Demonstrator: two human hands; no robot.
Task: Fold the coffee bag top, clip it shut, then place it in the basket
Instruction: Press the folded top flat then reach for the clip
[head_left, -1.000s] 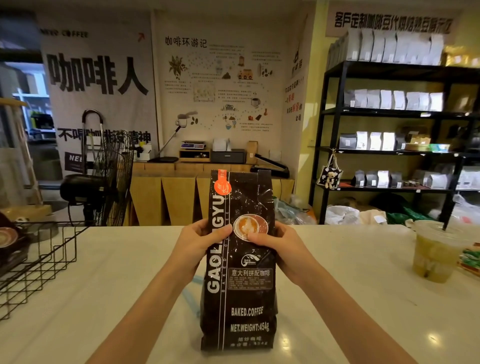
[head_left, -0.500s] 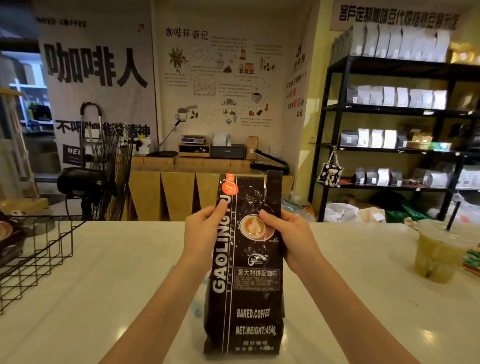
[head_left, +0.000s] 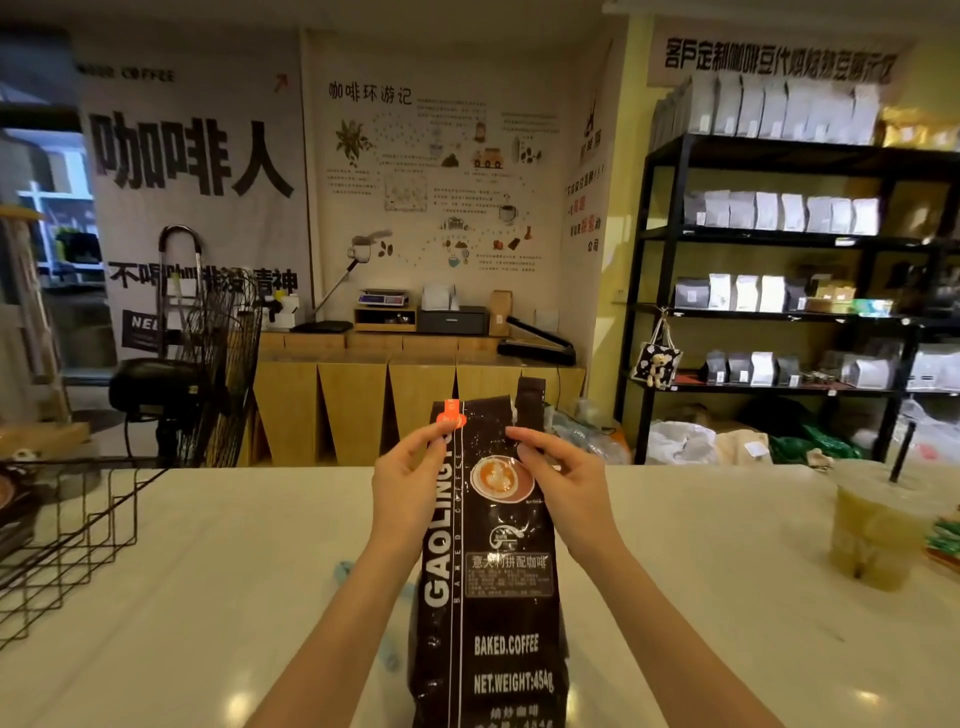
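A tall black coffee bag (head_left: 488, 587) stands upright on the white counter (head_left: 208, 597) right in front of me. My left hand (head_left: 410, 483) pinches its upper left edge by the orange sticker. My right hand (head_left: 561, 478) grips the upper right edge with its fingertips. The bag's top is bent back and uneven, with the right corner sticking up. A black wire basket (head_left: 67, 540) sits at the counter's left edge. Something pale blue (head_left: 340, 571) lies on the counter behind my left forearm, mostly hidden.
A plastic cup with a straw (head_left: 878, 530) stands at the right of the counter, with green packets beside it. Beyond the counter are a black fan (head_left: 208, 364), a wooden cabinet and black shelves of bags (head_left: 779, 260).
Both hands have slid up the bag from its middle to near its top. The top, straight before, now bends backward and looks shorter.
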